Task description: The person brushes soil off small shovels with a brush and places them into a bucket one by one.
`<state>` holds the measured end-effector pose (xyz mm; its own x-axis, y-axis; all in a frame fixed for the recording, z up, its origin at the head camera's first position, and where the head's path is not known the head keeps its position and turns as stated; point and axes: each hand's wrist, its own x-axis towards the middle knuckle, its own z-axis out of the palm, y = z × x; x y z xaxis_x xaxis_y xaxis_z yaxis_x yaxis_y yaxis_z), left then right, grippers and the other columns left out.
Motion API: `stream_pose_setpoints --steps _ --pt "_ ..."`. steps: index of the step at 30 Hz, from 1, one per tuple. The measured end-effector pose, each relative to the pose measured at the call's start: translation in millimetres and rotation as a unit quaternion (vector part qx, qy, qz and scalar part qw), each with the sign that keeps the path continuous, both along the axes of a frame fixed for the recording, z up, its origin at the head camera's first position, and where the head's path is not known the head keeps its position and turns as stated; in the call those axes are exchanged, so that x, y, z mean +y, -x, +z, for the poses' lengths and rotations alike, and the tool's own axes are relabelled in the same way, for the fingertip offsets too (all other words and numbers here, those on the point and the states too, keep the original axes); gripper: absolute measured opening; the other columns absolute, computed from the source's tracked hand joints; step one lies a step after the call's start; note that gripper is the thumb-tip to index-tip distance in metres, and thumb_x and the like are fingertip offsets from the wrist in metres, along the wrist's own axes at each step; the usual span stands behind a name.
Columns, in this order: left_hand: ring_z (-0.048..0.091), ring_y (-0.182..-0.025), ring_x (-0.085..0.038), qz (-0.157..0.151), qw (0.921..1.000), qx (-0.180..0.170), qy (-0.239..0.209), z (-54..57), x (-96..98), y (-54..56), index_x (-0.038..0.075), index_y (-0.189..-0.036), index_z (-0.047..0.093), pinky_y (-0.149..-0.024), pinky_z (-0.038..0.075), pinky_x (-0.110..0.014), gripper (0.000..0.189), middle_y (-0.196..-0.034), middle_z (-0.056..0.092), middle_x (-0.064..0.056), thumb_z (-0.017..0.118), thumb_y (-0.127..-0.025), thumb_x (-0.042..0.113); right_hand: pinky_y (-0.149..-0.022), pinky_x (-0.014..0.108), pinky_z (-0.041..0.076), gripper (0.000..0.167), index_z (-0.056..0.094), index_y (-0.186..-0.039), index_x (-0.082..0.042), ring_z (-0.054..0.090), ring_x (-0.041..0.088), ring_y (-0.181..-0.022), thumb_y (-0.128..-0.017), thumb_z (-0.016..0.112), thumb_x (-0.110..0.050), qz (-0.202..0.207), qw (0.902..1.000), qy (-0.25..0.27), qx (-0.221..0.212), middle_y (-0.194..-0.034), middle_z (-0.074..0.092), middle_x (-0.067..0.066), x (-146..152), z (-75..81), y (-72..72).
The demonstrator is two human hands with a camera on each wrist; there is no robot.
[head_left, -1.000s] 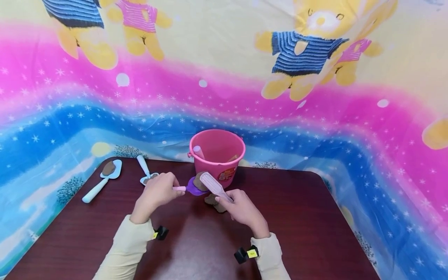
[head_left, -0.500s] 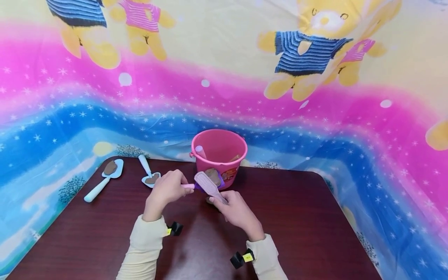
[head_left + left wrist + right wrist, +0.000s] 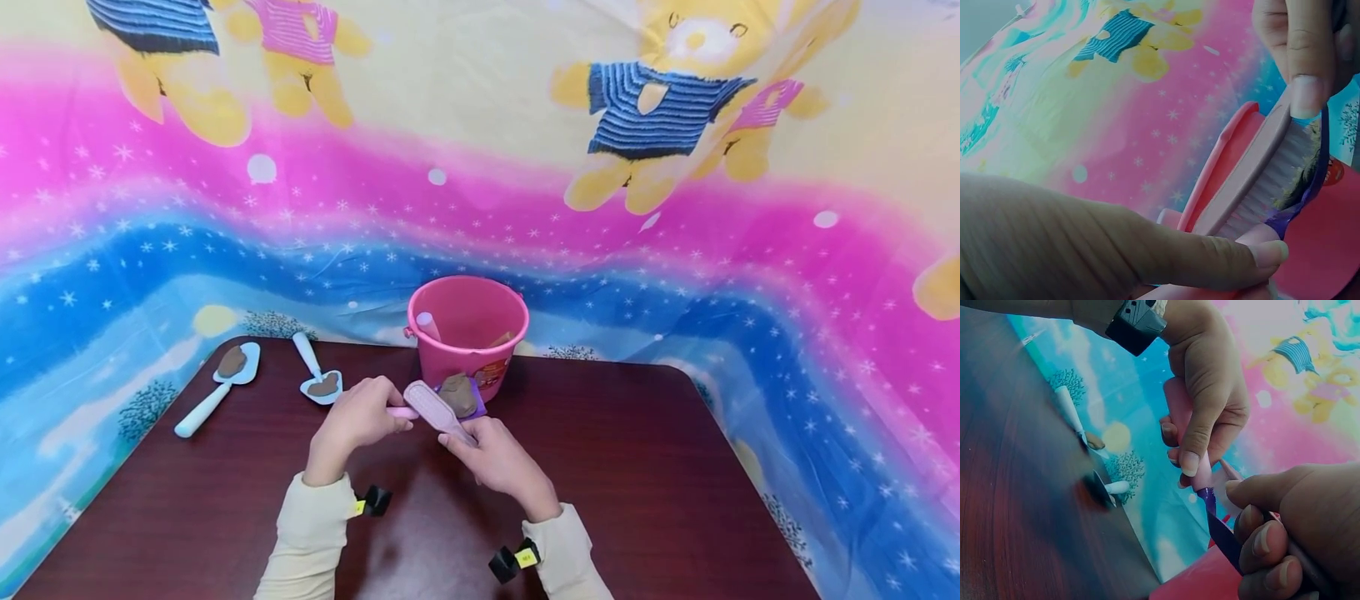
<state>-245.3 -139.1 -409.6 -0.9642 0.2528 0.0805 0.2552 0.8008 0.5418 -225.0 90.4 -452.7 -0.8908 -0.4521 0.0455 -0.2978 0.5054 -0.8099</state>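
Note:
My left hand [image 3: 358, 417] grips the pink handle of a toy shovel with a purple blade [image 3: 480, 403]. A brown, sand-like lump [image 3: 457, 395] lies on that blade, in front of the pink bucket [image 3: 438, 357]. In my right hand [image 3: 501, 458] is a pale pink brush [image 3: 433, 407], held by its handle with the back facing up. Seen from the left wrist, the brush's white bristles [image 3: 1260, 187] face the lump and reach close to it; whether they press on it is hard to tell. The right wrist view shows the shovel's pink handle [image 3: 1182, 409] between left thumb and fingers.
Two light blue toy shovels, one at the far left corner [image 3: 202, 408] and one nearer [image 3: 309, 354], lie on the dark wooden table [image 3: 660, 483] with brown lumps on their blades. A pink stick-like handle [image 3: 427, 325] stands inside the bucket. A printed cloth hangs behind.
The shovel with its lump has shifted right, and its blade has turned. The brush has slid left and down over it. A brown piece seen on the table below is now out of sight.

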Motion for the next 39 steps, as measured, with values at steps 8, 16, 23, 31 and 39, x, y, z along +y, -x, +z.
stream_pose_setpoints --steps 8,16,23,31,39 --pt "0.055 -0.061 -0.013 -0.004 0.9999 -0.012 0.010 2.2 -5.4 -0.8 0.012 -0.080 0.080 -0.059 0.049 -0.030 0.011 -0.064 0.066 0.004 0.087 -0.080 0.020 -0.039 0.026 0.040 0.024 0.067 -0.088 -0.014 0.048 0.010 -0.037 -0.101 0.062 -0.034 -0.021 0.9992 -0.033 -0.012 -0.050 0.049 -0.002 3.1 -2.2 1.2" --pt "0.055 -0.062 -0.012 -0.029 0.9990 -0.017 0.030 0.3 -7.2 2.0 0.014 -0.080 0.080 -0.060 0.048 -0.031 0.009 -0.066 0.066 0.006 0.087 -0.081 0.020 -0.040 0.024 0.035 0.028 0.067 -0.081 -0.016 0.046 0.010 -0.039 -0.102 0.061 -0.035 -0.051 0.9969 -0.058 -0.016 -0.050 0.047 -0.003 4.5 -3.0 3.5" --pt "0.054 -0.060 -0.012 -0.037 0.9990 -0.021 0.015 -2.0 -10.1 2.9 0.014 -0.080 0.081 -0.059 0.047 -0.030 0.007 -0.064 0.065 0.007 0.087 -0.081 0.019 -0.045 0.024 0.033 0.031 0.067 -0.078 -0.017 0.042 0.009 -0.048 -0.101 0.062 -0.036 -0.068 0.9938 -0.087 0.011 -0.055 0.043 -0.006 6.7 -2.7 4.1" --pt "0.057 -0.061 -0.011 -0.039 0.9988 -0.030 0.008 -4.0 -17.3 1.9 0.012 -0.085 0.082 -0.061 0.051 -0.029 0.008 -0.068 0.069 0.006 0.086 -0.081 0.017 -0.044 0.024 0.030 0.033 0.066 -0.077 -0.014 0.039 0.009 -0.048 -0.102 0.060 -0.034 -0.070 0.9945 -0.078 0.005 -0.057 0.044 -0.006 15.5 -3.6 6.6" --pt "0.059 -0.063 -0.012 -0.034 0.9985 -0.042 0.001 -4.1 -23.9 2.3 0.009 -0.089 0.082 -0.061 0.052 -0.029 0.012 -0.074 0.072 0.004 0.087 -0.079 0.014 -0.044 0.024 0.029 0.034 0.064 -0.075 -0.014 0.039 0.009 -0.047 -0.102 0.060 -0.035 -0.067 0.9952 -0.071 0.002 -0.055 0.043 -0.006 16.8 -6.0 8.5"
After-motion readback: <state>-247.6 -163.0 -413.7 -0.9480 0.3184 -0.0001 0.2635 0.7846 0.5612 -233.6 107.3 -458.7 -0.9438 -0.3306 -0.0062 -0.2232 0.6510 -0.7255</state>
